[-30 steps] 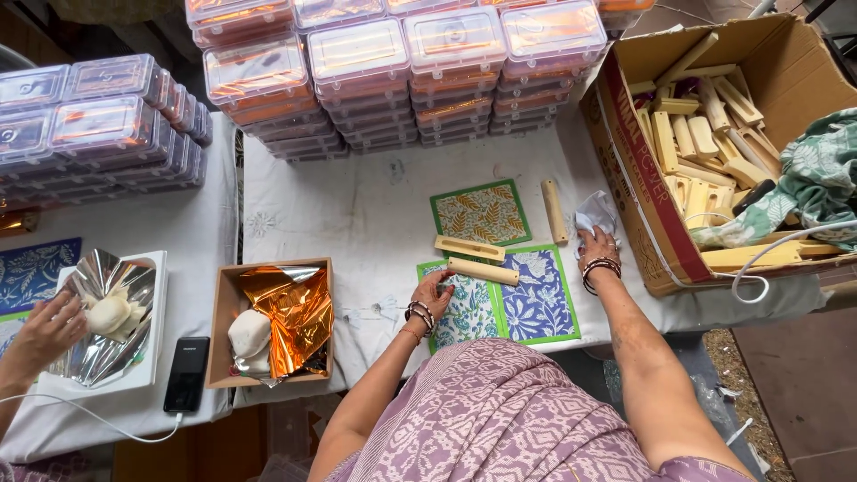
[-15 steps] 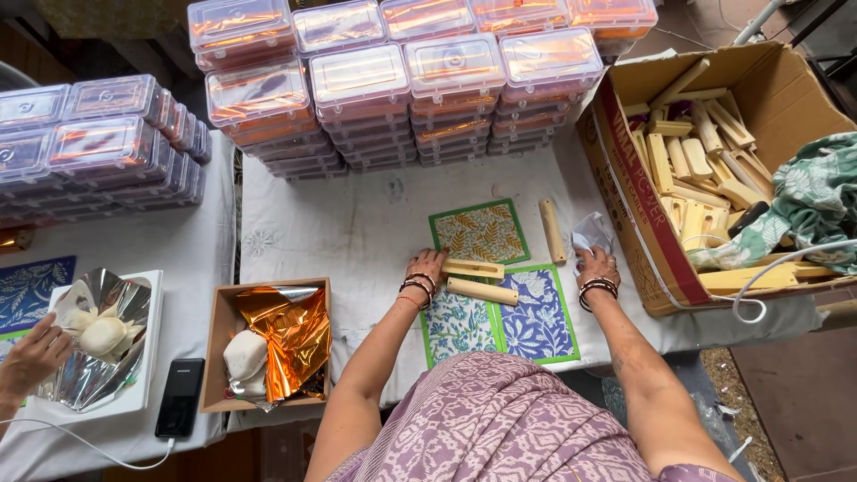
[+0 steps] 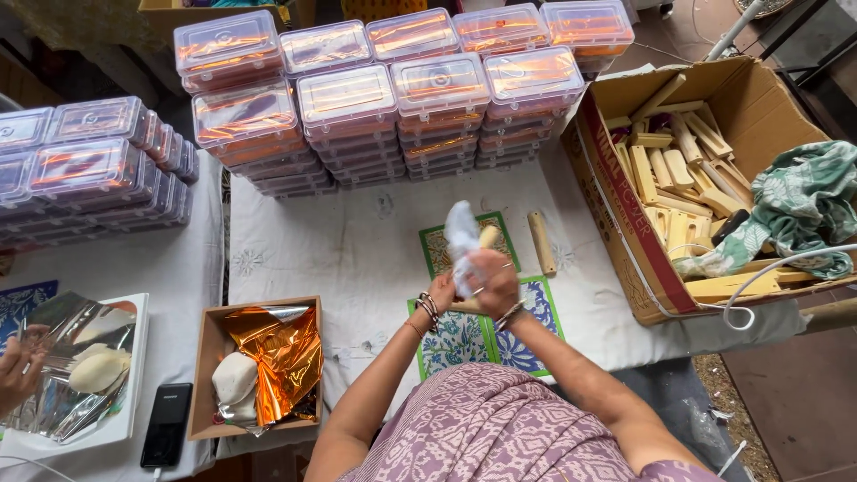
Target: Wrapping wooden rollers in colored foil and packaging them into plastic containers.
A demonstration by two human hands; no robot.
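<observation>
My two hands meet over the white-covered table [image 3: 357, 250]. My left hand [image 3: 443, 292] grips the lower end of a short wooden stick [image 3: 489, 236] that points up and away. My right hand [image 3: 496, 282] is closed on a white cloth [image 3: 461, 234] pressed against that stick. Under my hands lie patterned tiles: a green one [image 3: 437, 252] and two blue ones [image 3: 457, 339]. A second wooden stick [image 3: 541, 243] lies on the table just right of the green tile.
A large cardboard box [image 3: 625, 241] at right holds several wooden sticks and a green cloth [image 3: 803, 201]. Stacks of clear lidded containers [image 3: 348, 103] fill the back. A small box with gold foil [image 3: 284, 357], a phone [image 3: 167, 425], and another person's hand [image 3: 16, 373] over silver foil are at left.
My right hand picked up the white cloth from the right and came to the centre. My left hand lifted one stick off the tiles, and both hands now meet around it.
</observation>
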